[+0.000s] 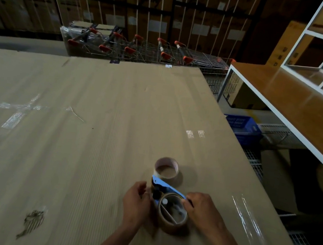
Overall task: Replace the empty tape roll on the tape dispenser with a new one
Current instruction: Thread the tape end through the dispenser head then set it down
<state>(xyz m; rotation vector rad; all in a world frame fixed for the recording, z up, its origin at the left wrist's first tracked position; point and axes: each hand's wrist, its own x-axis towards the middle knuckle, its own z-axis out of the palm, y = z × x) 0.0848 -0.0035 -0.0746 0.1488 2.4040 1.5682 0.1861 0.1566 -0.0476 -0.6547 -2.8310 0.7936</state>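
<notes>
- Lying flat on the cardboard-covered tabletop (pixel 94 134), near its front right part, is the blue tape dispenser (pixel 166 187), the landmark for everything here.
- A brown roll (pixel 173 213) sits on the dispenser's near end, lying on its side with its open centre facing up; a pale hub and spokes show inside the ring.
- The left hand (pixel 136 202) rests against the left side of the dispenser, fingers curled in a narrow grip at its dark middle part; whether they truly clamp it I cannot tell.
- The right hand (pixel 201 210) sits on the right side of the dispenser, fingertips touching the roll's upper right rim and the blue frame edge there, fingers bent and close together.
- Just beyond the dispenser's far tip, touching or nearly touching it, stands a pale core (pixel 166 168) with thin walls and a wide hollow centre.
- Far to the left of the dispenser, strips of clear tape (pixel 15 110) shine on the cardboard; a scuffed tear (pixel 32 222) lies to the near left.
- Well behind the dispenser, past the tabletop's far edge, a row of nested carts (pixel 145 49) with orange handles stands before stacked boxes (pixel 130 6).
- To the right of the dispenser, off the tabletop, are a wooden shelf (pixel 291 101) with a white frame and a blue crate (pixel 241 128) lower down.
</notes>
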